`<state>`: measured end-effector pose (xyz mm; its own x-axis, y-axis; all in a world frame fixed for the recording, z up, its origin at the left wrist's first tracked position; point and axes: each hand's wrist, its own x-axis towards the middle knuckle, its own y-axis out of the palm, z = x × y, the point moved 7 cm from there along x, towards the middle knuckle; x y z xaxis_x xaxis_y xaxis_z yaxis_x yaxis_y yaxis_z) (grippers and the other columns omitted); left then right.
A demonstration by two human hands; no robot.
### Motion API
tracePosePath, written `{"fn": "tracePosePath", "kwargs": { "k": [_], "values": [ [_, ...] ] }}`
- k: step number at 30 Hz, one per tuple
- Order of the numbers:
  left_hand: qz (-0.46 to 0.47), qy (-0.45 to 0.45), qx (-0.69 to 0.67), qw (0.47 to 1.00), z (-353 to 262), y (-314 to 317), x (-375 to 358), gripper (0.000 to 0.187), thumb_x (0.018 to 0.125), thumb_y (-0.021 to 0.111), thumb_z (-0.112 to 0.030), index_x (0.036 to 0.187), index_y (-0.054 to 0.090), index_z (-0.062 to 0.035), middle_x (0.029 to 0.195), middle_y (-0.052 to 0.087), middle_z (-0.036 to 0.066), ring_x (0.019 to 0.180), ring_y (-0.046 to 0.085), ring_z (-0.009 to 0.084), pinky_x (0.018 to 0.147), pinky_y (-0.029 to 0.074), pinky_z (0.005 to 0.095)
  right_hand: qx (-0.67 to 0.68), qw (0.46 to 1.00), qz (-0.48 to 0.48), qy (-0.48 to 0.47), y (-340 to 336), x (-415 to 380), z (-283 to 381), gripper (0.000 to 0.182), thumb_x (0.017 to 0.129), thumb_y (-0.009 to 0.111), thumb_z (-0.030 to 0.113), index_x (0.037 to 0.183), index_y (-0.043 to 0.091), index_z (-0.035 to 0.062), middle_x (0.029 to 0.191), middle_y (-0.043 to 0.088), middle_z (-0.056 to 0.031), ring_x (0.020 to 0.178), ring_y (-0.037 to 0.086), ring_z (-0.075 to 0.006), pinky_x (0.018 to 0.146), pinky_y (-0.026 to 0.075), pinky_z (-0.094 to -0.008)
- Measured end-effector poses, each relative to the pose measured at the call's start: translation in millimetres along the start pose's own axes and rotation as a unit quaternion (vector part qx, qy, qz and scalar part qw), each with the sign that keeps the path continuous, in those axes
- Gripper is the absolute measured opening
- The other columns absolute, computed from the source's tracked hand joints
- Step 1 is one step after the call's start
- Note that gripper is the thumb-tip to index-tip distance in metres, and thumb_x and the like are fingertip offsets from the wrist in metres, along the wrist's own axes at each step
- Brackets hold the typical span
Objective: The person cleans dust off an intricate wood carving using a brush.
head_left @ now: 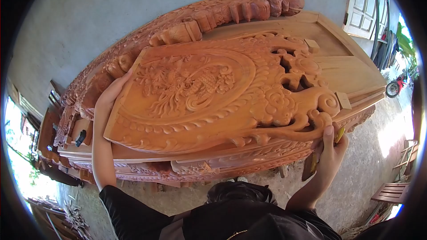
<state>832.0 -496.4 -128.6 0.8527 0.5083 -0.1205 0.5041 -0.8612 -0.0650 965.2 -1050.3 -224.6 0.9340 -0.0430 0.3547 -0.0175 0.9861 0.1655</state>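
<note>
A large carved wooden panel point(191, 89), with a dragon in an oval frame and openwork scrolls at its right end, lies slanted on a wooden piece of furniture point(331, 73). My left hand point(116, 90) grips the panel's left edge, its fingers partly hidden. At the lower right scroll is my right hand point(332, 147), its thumb against the carving. The right fingers are closed round a slim yellow tool point(340, 135), mostly covered by the hand, so its exact kind does not show. Small wooden blocks point(343, 100) sit beside the panel's right end.
Behind the panel, a long carved rail point(178, 31) runs along the pale wall point(111, 9). A black-handled clamp-like item point(81, 138) is at the left. Wooden slats point(391, 192) and a red motorbike point(395, 86) stand on the right.
</note>
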Motion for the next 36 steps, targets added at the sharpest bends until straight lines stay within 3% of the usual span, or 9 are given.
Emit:
{"fn": "tracePosePath", "kwargs": {
  "k": [2, 4, 14, 23, 25, 29, 31, 34, 36],
  "values": [
    [-0.003, -0.004, -0.021, 1.000, -5.9, 1.8, 5.4, 0.051, 0.099, 0.064, -0.036, 0.132, 0.058, 0.0021, 0.122, 0.068, 0.010, 0.103, 0.067, 0.0141, 0.087, 0.055, 0.0280, -0.009, 1.000, 0.000, 0.000, 1.7, 0.5, 9.4, 0.039, 0.097, 0.069, 0.034, 0.093, 0.066, -0.0047, 0.064, 0.059, -0.0023, 0.051, 0.051, -0.0057, 0.047, 0.035, -0.0200],
    [-0.028, -0.041, 0.132, 0.990, -7.1, 0.2, 5.8, 0.049, 0.098, 0.068, -0.029, 0.133, 0.057, 0.0027, 0.123, 0.067, 0.012, 0.104, 0.067, 0.0160, 0.088, 0.057, 0.0299, -0.028, 0.999, 0.011, 0.024, 3.0, 1.3, 13.3, 0.033, 0.096, 0.070, 0.027, 0.089, 0.066, -0.0051, 0.068, 0.059, -0.0017, 0.056, 0.054, -0.0075, 0.052, 0.039, -0.0215],
    [0.048, 0.047, 0.094, 0.993, -9.8, 12.2, 0.8, 0.049, 0.096, 0.068, -0.021, 0.137, 0.055, 0.0023, 0.122, 0.067, 0.010, 0.108, 0.066, 0.0165, 0.092, 0.055, 0.0311, -0.002, 1.000, -0.001, 0.003, 8.5, -2.3, 29.1, 0.032, 0.097, 0.069, 0.024, 0.085, 0.066, -0.0053, 0.068, 0.060, -0.0018, 0.059, 0.056, -0.0082, 0.056, 0.043, -0.0220],
    [-0.004, 0.051, 0.173, 0.984, -18.3, -8.1, -3.7, 0.048, 0.097, 0.067, -0.017, 0.137, 0.053, 0.0044, 0.127, 0.065, 0.013, 0.110, 0.067, 0.0192, 0.094, 0.054, 0.0313, 0.000, 1.000, -0.006, 0.006, 6.4, -1.8, 21.8, 0.033, 0.097, 0.068, 0.025, 0.087, 0.067, -0.0064, 0.067, 0.062, -0.0028, 0.062, 0.058, -0.0090, 0.058, 0.044, -0.0220],
    [-0.042, 0.090, 0.209, 0.973, -33.7, -2.8, -20.8, 0.045, 0.094, 0.072, -0.022, 0.130, 0.059, 0.0019, 0.114, 0.069, 0.010, 0.098, 0.068, 0.0153, 0.085, 0.055, 0.0292, 0.057, 0.998, -0.025, 0.003, 6.2, -0.8, 12.8, 0.034, 0.097, 0.068, 0.026, 0.092, 0.068, -0.0071, 0.063, 0.059, 0.0003, 0.054, 0.052, -0.0056, 0.050, 0.038, -0.0199],
    [-0.049, 0.134, 0.187, 0.972, -42.5, -4.6, -38.7, 0.047, 0.093, 0.073, -0.022, 0.131, 0.059, 0.0027, 0.114, 0.069, 0.010, 0.098, 0.067, 0.0150, 0.085, 0.054, 0.0282, 0.050, 0.998, -0.015, 0.035, 1.8, 3.0, -15.7, 0.032, 0.098, 0.068, 0.026, 0.098, 0.070, -0.0068, 0.058, 0.053, 0.0045, 0.045, 0.041, -0.0012, 0.042, 0.027, -0.0185],
    [-0.100, 0.168, 0.183, 0.963, -52.1, -2.7, -59.9, 0.046, 0.094, 0.072, -0.020, 0.131, 0.058, 0.0031, 0.113, 0.069, 0.010, 0.099, 0.067, 0.0145, 0.085, 0.054, 0.0277, 0.076, 0.996, -0.043, 0.012, 2.2, 4.5, -27.9, 0.032, 0.098, 0.067, 0.025, 0.102, 0.069, -0.0068, 0.054, 0.046, 0.0082, 0.041, 0.030, 0.0012, 0.039, 0.019, -0.0192],
    [-0.125, 0.203, 0.185, 0.953, -59.4, -7.0, -99.6, 0.044, 0.095, 0.070, -0.018, 0.132, 0.058, 0.0034, 0.115, 0.068, 0.010, 0.100, 0.067, 0.0142, 0.086, 0.054, 0.0273, 0.129, 0.990, -0.047, 0.021, 13.6, -4.3, -30.5, 0.032, 0.098, 0.067, 0.024, 0.106, 0.067, -0.0071, 0.053, 0.041, 0.0084, 0.040, 0.029, -0.0003, 0.039, 0.020, -0.0195],
    [-0.146, 0.198, 0.178, 0.953, -40.6, 1.0, -87.4, 0.043, 0.096, 0.069, -0.017, 0.132, 0.058, 0.0035, 0.116, 0.068, 0.010, 0.100, 0.067, 0.0140, 0.087, 0.054, 0.0269, 0.147, 0.987, -0.054, 0.042, 17.1, 18.0, -59.0, 0.032, 0.097, 0.067, 0.023, 0.108, 0.066, -0.0069, 0.053, 0.041, 0.0080, 0.040, 0.029, -0.0010, 0.038, 0.020, -0.0199]
  ]
}}
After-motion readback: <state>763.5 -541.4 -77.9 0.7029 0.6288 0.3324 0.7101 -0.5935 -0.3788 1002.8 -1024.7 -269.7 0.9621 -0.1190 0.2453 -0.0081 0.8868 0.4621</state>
